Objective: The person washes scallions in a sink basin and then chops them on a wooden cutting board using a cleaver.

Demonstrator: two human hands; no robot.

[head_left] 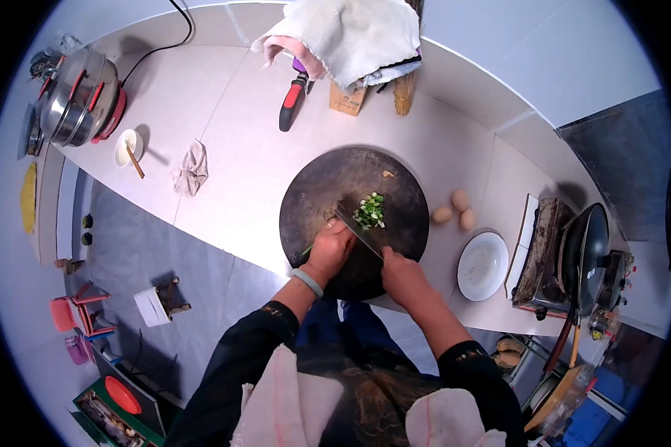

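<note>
A round dark chopping board (313, 179) lies at the counter's front edge. My right hand (400, 274) is wrapped round the handle of a knife (359, 229), whose blade slants up and left across the board. At the blade's left side my left hand (331, 247) has its fingers closed on green onion; a green stalk end (307, 249) sticks out on its left. Chopped green onion (370, 211) lies in a small pile just right of the blade. A small yellowish piece (388, 173) rests near the board's upper edge.
Three eggs (461, 200) and a white bowl (483, 267) are right of the board, before a stove (540, 257) with a lidded pan (593, 257). Leftward are a cloth (191, 170), a small bowl (124, 143) and a steamer (82, 97). Towels (350, 37) hang at the back.
</note>
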